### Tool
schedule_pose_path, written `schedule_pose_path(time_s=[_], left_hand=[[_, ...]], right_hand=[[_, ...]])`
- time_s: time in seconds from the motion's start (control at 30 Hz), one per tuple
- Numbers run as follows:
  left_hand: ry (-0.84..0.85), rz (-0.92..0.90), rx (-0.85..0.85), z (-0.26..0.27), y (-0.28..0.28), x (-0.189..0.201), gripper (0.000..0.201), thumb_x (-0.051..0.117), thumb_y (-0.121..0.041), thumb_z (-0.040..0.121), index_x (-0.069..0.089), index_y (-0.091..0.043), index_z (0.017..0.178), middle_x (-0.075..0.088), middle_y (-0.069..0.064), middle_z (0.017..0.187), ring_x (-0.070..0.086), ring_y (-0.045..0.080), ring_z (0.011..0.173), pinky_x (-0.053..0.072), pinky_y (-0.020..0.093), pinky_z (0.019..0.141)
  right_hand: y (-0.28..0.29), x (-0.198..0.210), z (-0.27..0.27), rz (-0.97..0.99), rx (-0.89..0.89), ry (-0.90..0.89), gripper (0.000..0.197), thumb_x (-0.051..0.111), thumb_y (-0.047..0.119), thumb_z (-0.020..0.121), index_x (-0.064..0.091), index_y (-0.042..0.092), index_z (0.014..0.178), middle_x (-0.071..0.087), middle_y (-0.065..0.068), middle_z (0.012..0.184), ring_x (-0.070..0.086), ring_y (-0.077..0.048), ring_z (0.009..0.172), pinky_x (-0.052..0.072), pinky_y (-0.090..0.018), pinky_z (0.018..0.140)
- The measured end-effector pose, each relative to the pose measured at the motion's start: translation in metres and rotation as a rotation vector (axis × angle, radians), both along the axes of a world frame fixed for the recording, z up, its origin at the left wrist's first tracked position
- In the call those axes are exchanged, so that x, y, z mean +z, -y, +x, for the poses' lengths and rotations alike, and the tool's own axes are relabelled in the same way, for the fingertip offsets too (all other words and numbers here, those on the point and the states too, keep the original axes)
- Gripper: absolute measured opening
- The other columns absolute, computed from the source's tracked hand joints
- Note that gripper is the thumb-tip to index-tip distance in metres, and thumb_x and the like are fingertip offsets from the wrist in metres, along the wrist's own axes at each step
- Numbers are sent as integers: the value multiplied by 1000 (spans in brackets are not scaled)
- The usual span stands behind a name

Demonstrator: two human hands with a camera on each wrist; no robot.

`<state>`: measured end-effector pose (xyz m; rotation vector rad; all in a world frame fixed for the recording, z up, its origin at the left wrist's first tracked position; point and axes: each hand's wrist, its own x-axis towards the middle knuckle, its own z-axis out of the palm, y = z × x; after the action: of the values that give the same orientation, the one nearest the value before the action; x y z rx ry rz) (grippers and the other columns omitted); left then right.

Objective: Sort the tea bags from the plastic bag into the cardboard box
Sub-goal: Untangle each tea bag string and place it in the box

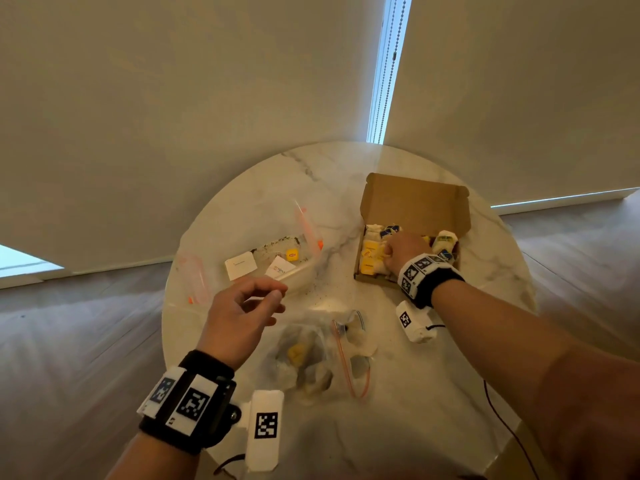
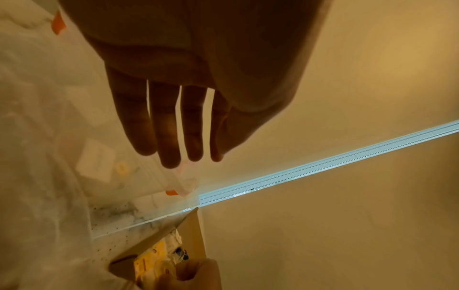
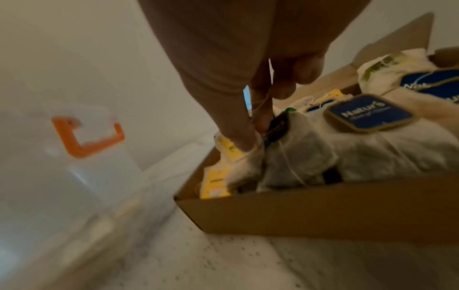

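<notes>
Nearest on the round marble table (image 1: pixel 408 403) lay a crumpled plastic bag (image 1: pixel 304 358) with several tea bags visible through the film, one of them yellow, so I judged that part of the sorting was not yet done. Just left of it the left hand (image 1: pixel 242 317) hovered above the table, fingers loose and holding nothing; the left wrist view showed them hanging straight and apart. Farther left, a larger clear bag with an orange zip (image 1: pixel 277 258) lay flat, holding only a few paper tags and dark crumbs, so it looked nearly emptied. Loose specks of tea dotted the marble between the bags.

At the far right stood the cardboard box (image 1: pixel 374 277), lid folded back. The right hand (image 1: pixel 403 252) reached into it, thumb and forefinger pinched on the string and dark tag of a grey tea bag (image 3: pixel 298 157) that already rested among the others. Inside, the tea bags (image 3: pixel 372 141) lay grouped: yellow tags at the left end, blue labels farther right. The box looked mostly full, so the work seemed well past halfway
</notes>
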<state>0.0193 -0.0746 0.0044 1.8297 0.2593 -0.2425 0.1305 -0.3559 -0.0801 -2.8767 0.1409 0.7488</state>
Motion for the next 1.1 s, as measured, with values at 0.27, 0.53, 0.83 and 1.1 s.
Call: schedule_pose_path(time_s=[0.27, 0.53, 0.83, 1.1], left_hand=[[-31, -4, 48, -2, -6, -2, 14, 63, -6, 92, 72, -16, 91, 72, 2, 95, 71, 13, 77, 58, 23, 63], [-13, 7, 63, -9, -16, -5, 19, 63, -4, 92, 72, -19, 87, 72, 0, 90, 71, 17, 77, 55, 25, 62], [-237, 381, 49, -44, -62, -33, 3, 70, -20, 88, 66, -20, 89, 68, 2, 91, 67, 23, 83, 55, 41, 78], [-371, 536, -183, -60, -62, -81, 57, 82, -45, 74, 53, -31, 121, 58, -2, 111, 58, 20, 104, 44, 30, 81]], right_hand=[[0, -15, -7, -80, 113, 231, 24, 67, 16, 82, 56, 14, 104, 55, -9, 110, 51, -31, 104, 45, -38, 85], [5, -4, -17, -149, 211, 90, 31, 58, 21, 90, 66, 28, 119, 54, -8, 120, 50, -30, 116, 47, -42, 95], [-23, 34, -116, 499, 131, 57, 43, 51, 41, 96, 72, 12, 72, 69, -4, 68, 61, -20, 61, 49, -33, 62], [-58, -6, -154, 300, 298, -132, 36, 60, 24, 88, 60, 24, 123, 63, -2, 119, 59, -23, 109, 49, -35, 93]])
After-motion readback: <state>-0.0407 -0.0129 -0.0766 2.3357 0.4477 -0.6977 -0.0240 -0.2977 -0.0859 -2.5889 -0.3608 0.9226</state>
